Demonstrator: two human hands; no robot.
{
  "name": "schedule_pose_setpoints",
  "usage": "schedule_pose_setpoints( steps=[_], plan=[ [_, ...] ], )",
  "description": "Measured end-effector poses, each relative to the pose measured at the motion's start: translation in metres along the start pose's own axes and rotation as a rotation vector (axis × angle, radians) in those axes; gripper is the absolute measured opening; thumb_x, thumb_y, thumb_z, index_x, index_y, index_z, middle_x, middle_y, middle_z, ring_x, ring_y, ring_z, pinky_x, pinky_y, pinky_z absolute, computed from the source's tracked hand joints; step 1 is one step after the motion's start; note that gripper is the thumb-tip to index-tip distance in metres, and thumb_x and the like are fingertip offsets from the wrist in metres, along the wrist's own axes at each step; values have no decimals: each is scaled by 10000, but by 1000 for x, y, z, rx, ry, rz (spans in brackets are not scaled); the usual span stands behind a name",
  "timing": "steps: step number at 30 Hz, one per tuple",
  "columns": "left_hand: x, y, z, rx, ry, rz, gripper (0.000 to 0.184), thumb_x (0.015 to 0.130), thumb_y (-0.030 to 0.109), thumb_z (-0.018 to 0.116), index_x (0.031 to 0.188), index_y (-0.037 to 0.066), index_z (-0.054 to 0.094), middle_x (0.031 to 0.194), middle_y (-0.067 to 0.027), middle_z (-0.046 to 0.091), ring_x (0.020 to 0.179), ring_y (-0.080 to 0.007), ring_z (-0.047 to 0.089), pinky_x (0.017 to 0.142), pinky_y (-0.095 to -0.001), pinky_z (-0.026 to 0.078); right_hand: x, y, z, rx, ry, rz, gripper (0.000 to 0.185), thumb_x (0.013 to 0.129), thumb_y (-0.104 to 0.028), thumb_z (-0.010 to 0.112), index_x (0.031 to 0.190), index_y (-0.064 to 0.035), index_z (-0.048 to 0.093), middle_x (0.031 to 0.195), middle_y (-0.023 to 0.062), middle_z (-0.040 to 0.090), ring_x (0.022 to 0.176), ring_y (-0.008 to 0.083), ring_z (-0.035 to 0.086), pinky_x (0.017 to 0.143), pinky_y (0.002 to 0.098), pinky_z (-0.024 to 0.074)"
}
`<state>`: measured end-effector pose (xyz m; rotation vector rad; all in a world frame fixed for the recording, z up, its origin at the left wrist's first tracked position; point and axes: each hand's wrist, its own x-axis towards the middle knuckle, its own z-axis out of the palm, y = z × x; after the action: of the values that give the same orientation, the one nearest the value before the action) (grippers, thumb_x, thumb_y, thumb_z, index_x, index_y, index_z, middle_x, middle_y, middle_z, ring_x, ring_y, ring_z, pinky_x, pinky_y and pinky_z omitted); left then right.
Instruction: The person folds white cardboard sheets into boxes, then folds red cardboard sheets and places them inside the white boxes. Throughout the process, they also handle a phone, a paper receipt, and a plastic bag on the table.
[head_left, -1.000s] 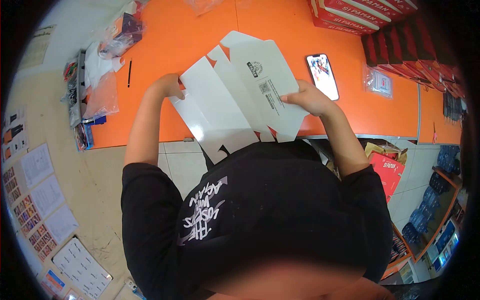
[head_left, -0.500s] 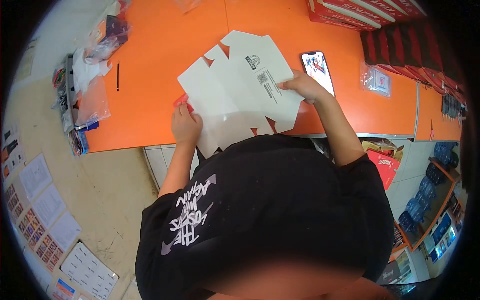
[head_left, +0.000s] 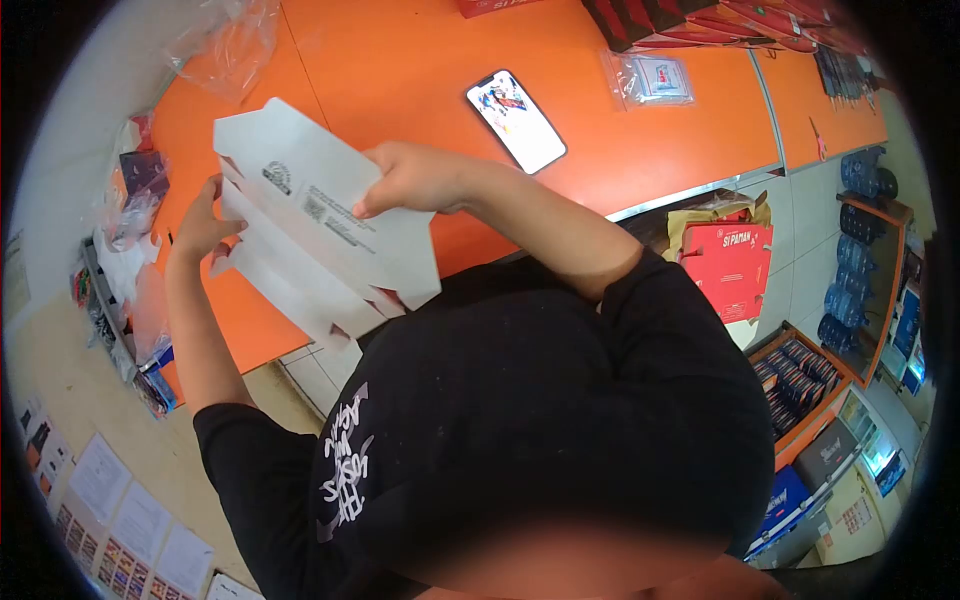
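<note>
A white die-cut cardboard sheet (head_left: pixel 318 225), printed with a logo and a QR code, is held up in front of my body, partly folded lengthwise. My right hand (head_left: pixel 405 180) grips its right edge, thumb on the printed face. At the left edge, my left hand (head_left: pixel 205 222) has its fingers curled around the cardboard. Slots and notched flaps show along the lower end. The underside of the sheet is hidden.
A lit phone (head_left: pixel 516 121) lies on the orange table (head_left: pixel 400 60). A small plastic packet (head_left: pixel 655 80) is beyond it, near red and black boxes (head_left: pixel 680 22). Plastic bags (head_left: pixel 228 50) lie at upper left. A red box (head_left: pixel 728 270) stands below the table edge.
The view has turned, and the cardboard with both hands now appears further left. The sheet has folded more along its length. My left hand has shifted to the upper left edge.
</note>
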<state>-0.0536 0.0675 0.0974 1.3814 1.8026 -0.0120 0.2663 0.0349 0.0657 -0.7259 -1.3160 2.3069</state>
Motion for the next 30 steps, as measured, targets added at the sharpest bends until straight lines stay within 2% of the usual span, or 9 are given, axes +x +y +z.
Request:
schedule_pose_setpoints(
  steps=[3,10,13,16,19,23,25,26,30],
  plan=[
    [17,-16,13,170,-92,230,791,529,10,702,1246,24,368,1206,-143,478,1114,-262,461,917,-360,401,-13,8,-10,121,1,57,460,740,-87,580,1163,61,475,1081,171,563,999,226,544,865,336,418],
    [18,-8,66,416,-33,31,757,516,47,731,1205,44,419,1115,-145,545,1026,-284,530,848,-371,444,-13,45,-35,163,250,296,462,738,-74,574,1169,51,464,1098,165,550,1035,231,533,876,342,411],
    [11,-25,99,556,202,116,621,545,89,740,1113,51,489,1022,-142,592,955,-305,564,784,-390,466,-9,62,-43,200,271,334,463,738,-70,569,1175,35,462,1105,158,546,1033,230,528,877,341,405],
    [-11,-14,129,617,457,38,236,669,76,639,885,51,549,895,-129,615,823,-302,597,653,-401,475,-11,66,-48,245,306,385,478,732,-64,566,1189,21,455,1115,153,538,1019,232,529,877,340,398],
    [-19,-29,168,636,574,-70,231,695,105,585,920,59,560,919,-137,605,848,-313,588,680,-405,471,-12,80,-57,263,319,435,501,719,-57,567,1198,23,444,1124,156,529,1026,236,520,874,342,397],
    [-42,-32,204,518,670,-9,275,695,150,559,939,24,559,937,-160,583,851,-328,573,701,-404,467,-13,83,-58,226,352,473,528,707,-54,572,1209,25,433,1117,151,531,1030,244,515,881,344,393],
    [-40,-37,215,608,944,342,342,696,200,559,951,-28,541,976,-185,564,865,-343,560,722,-402,461,-12,84,-61,266,338,438,521,709,-58,573,1204,27,434,1112,152,531,1033,240,511,874,346,401],
    [-37,-40,213,612,955,336,342,696,200,559,951,-28,541,976,-185,564,865,-343,560,722,-402,461,-10,84,-61,260,329,432,521,709,-58,573,1204,27,434,1112,152,531,1033,240,511,874,346,401],
    [-28,-38,152,457,583,139,482,733,287,572,1067,-52,498,1015,-227,565,894,-362,560,757,-403,461,10,65,-48,192,232,319,499,724,-45,565,1201,22,434,1107,147,539,1012,229,531,852,332,422]
  ],
)
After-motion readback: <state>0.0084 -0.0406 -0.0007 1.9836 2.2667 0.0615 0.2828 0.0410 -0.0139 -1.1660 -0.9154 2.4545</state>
